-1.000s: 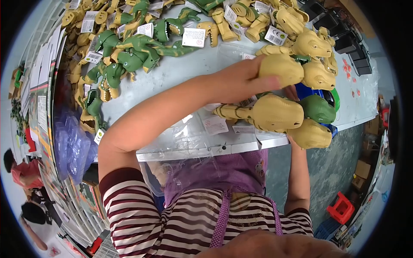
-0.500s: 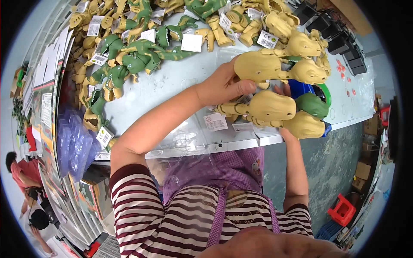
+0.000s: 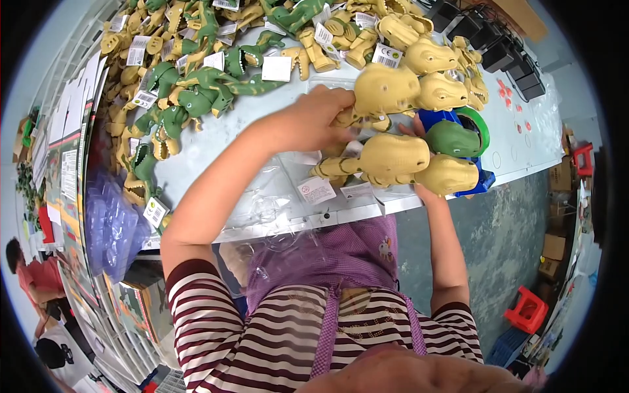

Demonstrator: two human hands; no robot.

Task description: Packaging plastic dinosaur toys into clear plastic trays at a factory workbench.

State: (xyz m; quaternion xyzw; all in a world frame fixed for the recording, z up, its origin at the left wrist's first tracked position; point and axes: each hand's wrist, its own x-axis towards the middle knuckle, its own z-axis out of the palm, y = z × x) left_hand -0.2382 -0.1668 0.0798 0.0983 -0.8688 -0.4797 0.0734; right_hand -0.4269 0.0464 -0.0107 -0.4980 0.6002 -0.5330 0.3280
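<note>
Tan toy dinosaurs stand close together at the table's right end. My left hand (image 3: 314, 121) is closed at the tail of one tan toy dinosaur (image 3: 386, 88), its fingertips partly hidden. Another tan toy dinosaur (image 3: 393, 159), with a striped tail and white tags, stands nearer to me. Of my right hand (image 3: 414, 126) only some fingers show between these toys; the palm is covered, so its grip is unclear. Just right of it are a blue object (image 3: 437, 120) with a bright green ring (image 3: 483, 131), a green toy head (image 3: 453, 139) and a tan toy head (image 3: 447, 175).
Green and tan toy dinosaurs (image 3: 196, 98) with white tags are heaped at the back left. Clear plastic packaging (image 3: 114, 226) hangs at the left edge. Black adapters (image 3: 495, 46) line the back right, near small red pieces (image 3: 504, 92). A red stool (image 3: 526, 309) stands on the floor.
My left hand has drawn back leftward from the tan dinosaur's body to its tail. The toys appear shifted slightly left in view.
</note>
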